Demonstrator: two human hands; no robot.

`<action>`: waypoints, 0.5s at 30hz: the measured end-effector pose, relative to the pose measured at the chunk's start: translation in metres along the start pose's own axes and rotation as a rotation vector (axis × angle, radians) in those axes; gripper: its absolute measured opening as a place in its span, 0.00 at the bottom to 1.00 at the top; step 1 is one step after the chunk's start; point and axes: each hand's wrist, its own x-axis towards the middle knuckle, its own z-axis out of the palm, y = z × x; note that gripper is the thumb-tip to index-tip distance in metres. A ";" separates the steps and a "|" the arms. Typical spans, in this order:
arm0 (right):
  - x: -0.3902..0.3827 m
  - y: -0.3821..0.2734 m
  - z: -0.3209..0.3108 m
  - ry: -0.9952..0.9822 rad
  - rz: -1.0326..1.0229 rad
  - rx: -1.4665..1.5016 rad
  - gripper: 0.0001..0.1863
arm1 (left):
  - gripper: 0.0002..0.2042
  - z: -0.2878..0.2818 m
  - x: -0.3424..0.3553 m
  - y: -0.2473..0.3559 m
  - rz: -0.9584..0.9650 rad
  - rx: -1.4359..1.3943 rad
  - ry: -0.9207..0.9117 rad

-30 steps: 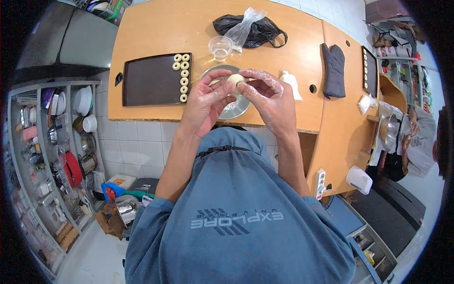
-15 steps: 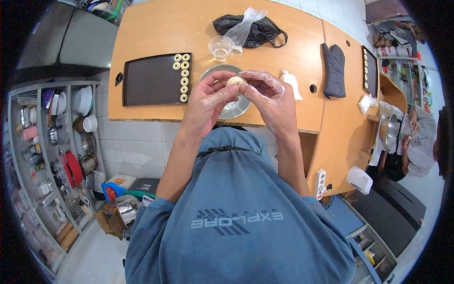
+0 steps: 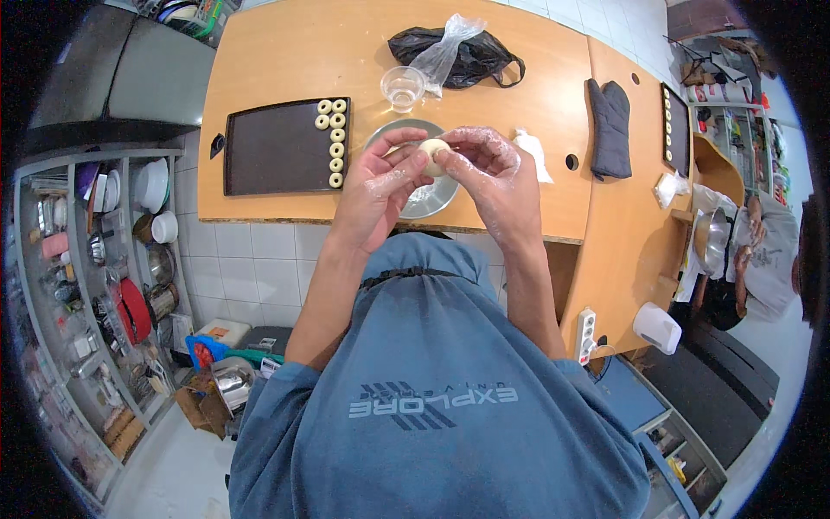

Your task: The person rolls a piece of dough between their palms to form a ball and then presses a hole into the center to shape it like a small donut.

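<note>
My left hand (image 3: 380, 182) and my right hand (image 3: 501, 190), both dusted with white powder, are closed around a pale dough ball (image 3: 433, 168), thumbs and fingertips on it. They hold it above a round steel bowl (image 3: 419, 205) with white powder inside. A clear plastic cup (image 3: 402, 86) stands just beyond the bowl. Left of my hands lies a dark baking tray (image 3: 272, 151) with several pale dough rings (image 3: 336, 164) along its right side. A white plastic bag (image 3: 533, 160) sits right of my right hand.
Black bag (image 3: 484, 65) and clear bag (image 3: 454, 39) lie at back. Oven mitt (image 3: 609, 130), second tray (image 3: 666, 157), white container (image 3: 657, 327) and power strip (image 3: 585, 337) are rightward. A co-worker (image 3: 765, 277) is at far right, beside a metal bowl (image 3: 711, 242). Crowded shelving (image 3: 138, 251) stands left.
My thumbs and fingertips have shifted slightly on the dough ball, which shows more than half a second ago. Both hands remain over the steel bowl.
</note>
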 end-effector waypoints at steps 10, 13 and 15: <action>0.000 -0.004 0.001 -0.029 0.062 -0.022 0.17 | 0.16 -0.009 0.002 -0.004 -0.003 -0.060 -0.029; 0.000 -0.001 0.000 -0.029 0.059 -0.018 0.17 | 0.16 -0.011 0.003 -0.003 -0.015 -0.023 -0.028; 0.000 0.000 0.000 -0.031 0.070 -0.022 0.18 | 0.16 -0.011 0.004 -0.003 -0.022 0.020 -0.028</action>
